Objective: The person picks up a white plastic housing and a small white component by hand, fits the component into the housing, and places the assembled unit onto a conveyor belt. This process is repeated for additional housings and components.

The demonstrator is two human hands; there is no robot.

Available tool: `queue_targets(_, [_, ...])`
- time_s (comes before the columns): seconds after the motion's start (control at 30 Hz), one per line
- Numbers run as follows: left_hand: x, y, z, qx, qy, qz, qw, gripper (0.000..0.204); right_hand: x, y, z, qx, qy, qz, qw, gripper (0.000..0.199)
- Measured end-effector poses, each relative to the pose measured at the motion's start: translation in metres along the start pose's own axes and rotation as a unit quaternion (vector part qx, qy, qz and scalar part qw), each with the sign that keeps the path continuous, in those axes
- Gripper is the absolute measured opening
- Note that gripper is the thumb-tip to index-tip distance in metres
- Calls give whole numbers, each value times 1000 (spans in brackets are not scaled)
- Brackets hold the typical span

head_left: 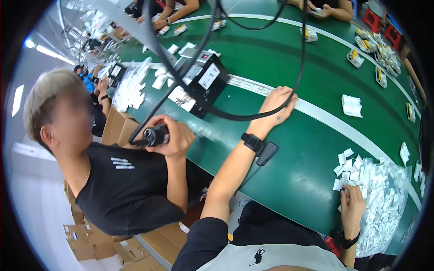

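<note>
Just beyond right hand, white pieces

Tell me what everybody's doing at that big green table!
One person has their right hand at a pile of white pieces, right beside a clear bag with lots more in it. Their left hand is stretched out to the white strip along the table. On the left, a co-worker holds a black tool.

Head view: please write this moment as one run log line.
left hand: at white strip | right hand: at small white pieces | nearby: clear plastic bag | surface: green tabletop
</note>
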State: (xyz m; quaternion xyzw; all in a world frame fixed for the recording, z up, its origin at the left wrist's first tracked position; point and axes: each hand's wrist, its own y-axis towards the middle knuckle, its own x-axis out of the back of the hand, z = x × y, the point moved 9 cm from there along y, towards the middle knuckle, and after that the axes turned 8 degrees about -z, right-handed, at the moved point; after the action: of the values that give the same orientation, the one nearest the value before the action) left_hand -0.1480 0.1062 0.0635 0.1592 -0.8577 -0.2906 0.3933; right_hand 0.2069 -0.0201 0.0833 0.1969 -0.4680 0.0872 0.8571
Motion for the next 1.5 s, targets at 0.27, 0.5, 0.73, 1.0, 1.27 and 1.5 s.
queue_targets(0.27, [3,-15,-5,7,-25,-46,999,10,3,3,0,-23,-23,-4,999,10])
queue_targets(0.5, [2,-16,8,32,-49,-17,998,10,26,3,15,47,-60,-120,990,8])
queue_targets(0.73, [3,-8,-2,-22,-19,-45,999,11,35,-18,9,-45,8,-131,990,4])
queue_targets(1.0, [-1,-10,10,26,-52,-28,998,10,-16,-40,33,-100,158,-95,978,15])
queue_targets(1.27, [-4,-11,7,43,-52,16,998,13,-26,-47,60,3,69,-133,989,29])
queue_targets(1.5, [-2,-16,-1,11,-21,17,1000,15,-44,-44,52,-33,110,-90,989,29])
